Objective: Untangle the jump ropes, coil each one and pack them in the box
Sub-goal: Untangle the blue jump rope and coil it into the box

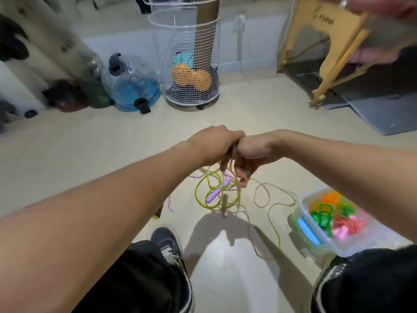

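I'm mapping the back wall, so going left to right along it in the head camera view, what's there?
Dark green bottle → blue water jug → white wire basket → wooden folding stand.

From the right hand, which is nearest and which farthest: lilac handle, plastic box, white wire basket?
From the right hand:
1. Lilac handle, just below, among the ropes.
2. Plastic box, at the lower right.
3. White wire basket, far behind by the wall.

Rope tangle (220,195) on floor (225,105) btwn shoes; box (338,247) right; wire basket (189,64) behind.
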